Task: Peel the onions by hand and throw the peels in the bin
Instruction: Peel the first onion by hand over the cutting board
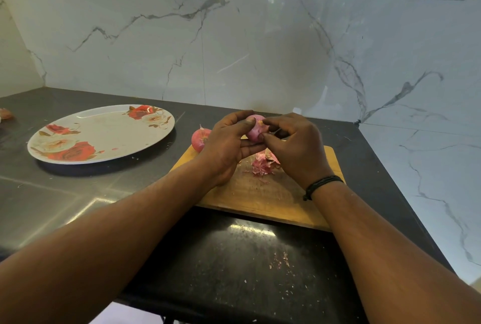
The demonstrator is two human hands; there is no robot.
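The plate holds no peeled onions. A second onion, skin on, waits at the board's left edge. The left hand cups the onion above the board; the right hand pinches its skin. Loose peels lie beneath, not yet binned; no bin is visible.

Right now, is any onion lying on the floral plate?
No: the floral plate holds nothing, one onion is in both hands, another onion sits by the cutting board.
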